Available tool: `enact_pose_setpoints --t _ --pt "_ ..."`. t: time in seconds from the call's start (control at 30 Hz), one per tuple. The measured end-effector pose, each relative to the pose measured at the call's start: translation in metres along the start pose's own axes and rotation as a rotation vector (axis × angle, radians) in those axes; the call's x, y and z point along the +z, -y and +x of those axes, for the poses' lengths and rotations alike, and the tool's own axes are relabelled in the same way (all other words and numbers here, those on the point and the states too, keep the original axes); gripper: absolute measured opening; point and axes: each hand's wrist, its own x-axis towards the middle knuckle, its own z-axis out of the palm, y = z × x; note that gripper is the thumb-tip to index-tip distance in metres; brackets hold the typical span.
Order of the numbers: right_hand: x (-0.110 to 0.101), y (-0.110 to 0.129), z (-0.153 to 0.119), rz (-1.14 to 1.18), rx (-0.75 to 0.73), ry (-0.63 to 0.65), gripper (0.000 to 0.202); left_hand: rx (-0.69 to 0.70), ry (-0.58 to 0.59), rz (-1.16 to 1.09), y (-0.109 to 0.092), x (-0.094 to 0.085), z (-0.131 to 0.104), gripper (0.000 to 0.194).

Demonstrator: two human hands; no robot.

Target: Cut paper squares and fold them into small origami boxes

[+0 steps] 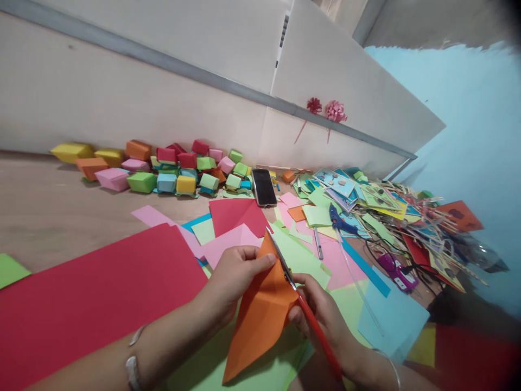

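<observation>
Left hand (232,278): fingers pinching the orange paper (260,315) near its upper end, thumb on the face toward the camera. Right hand (328,312): fingers wrapped round the red-handled scissors (311,320). Blades lie along the paper's upper right edge, tips near its top corner; can't tell how wide they stand.

Orange paper is held up between the hands, creased across the middle, lower corner pointing down over a green sheet (199,361).

Step in hand, my read: trimming that edge. Next move calls for the left to hold the paper taut, thumb clear of the blades, while the right follows the edge.

Further out: big red sheet (101,304) on the left, pink sheet (232,244) just beyond the left hand. Knife (318,244) and glue gun (342,220) ahead on the right, power strip (399,271) past them. Phone (264,187) near the white board (183,103), small paper boxes (186,184) heaped left of it.
</observation>
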Motion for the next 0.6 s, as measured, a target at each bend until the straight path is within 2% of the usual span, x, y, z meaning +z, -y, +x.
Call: enact_pose_setpoints --t 0.17,0.47,0.6 --pt "-0.0006 -0.002 -0.0001 0.012 0.016 -0.016 0.067 -0.002 -0.011 -0.009 -0.0011 0.0007 -0.0009 0.032" --pt "-0.0012 0.0029 -0.0016 -0.013 0.074 -0.019 0.054 0.024 0.02 0.001 0.0047 -0.0051 0.0031 0.031" --pt "-0.002 0.005 -0.0024 -0.012 0.077 0.002 0.058 0.03 0.015 0.003 0.0043 -0.0059 0.0038 0.033"
